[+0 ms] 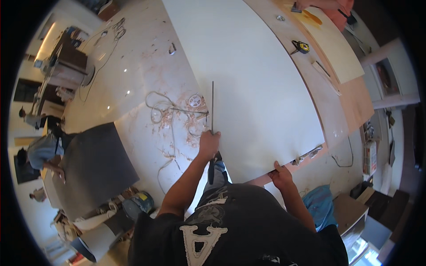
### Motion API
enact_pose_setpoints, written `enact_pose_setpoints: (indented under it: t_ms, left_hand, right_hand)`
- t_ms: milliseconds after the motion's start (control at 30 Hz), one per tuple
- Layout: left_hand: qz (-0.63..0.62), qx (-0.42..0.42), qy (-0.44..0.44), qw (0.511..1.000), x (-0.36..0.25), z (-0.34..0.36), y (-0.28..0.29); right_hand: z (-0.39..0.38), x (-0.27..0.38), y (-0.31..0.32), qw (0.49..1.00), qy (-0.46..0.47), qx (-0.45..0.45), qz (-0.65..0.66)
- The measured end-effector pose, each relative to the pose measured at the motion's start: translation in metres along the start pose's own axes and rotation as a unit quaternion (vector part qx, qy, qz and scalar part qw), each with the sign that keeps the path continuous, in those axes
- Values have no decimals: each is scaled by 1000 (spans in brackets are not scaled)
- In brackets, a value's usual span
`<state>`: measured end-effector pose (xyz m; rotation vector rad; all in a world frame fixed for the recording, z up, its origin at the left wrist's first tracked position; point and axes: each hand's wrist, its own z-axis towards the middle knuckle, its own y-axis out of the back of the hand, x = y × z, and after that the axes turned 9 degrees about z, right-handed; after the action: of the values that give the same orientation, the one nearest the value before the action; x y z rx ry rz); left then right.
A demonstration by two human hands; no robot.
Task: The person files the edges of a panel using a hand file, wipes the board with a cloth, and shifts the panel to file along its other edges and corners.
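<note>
Head view. White board (pixel 253 84) lies flat across the wooden table (pixel 358 105), its near end between the two hands. Left hand (pixel 209 142) clenched round a thin dark bar (pixel 213 104), which points far along the board's left edge. Right hand (pixel 280 176) grasps the board's near edge: thumb on top, fingers seemingly beneath, partly hidden. Tape measure (pixel 301 47) well apart, far right.

Handling, judged by eye: board appears stiff but broad and thin; likely awkward more than heavy, and may flex if lifted from one end. Face smooth, probably slippery; corners could chip. Best hold: opposite long edges, hands well apart. Bar looks light, rigid; grip mid-length.
</note>
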<state>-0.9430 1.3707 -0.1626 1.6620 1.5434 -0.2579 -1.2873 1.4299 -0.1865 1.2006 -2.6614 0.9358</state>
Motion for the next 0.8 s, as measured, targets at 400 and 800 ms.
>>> enact_pose_setpoints:
  t_ms: [400, 800]
  left_hand:
    - [37, -71, 60, 995, 17, -44, -29]
    - [82, -108, 1, 991, 40, -98, -66]
  right_hand:
    - [-16, 31, 45, 974, -165, 128, -93]
    - [-49, 58, 75, 943, -280, 41, -175]
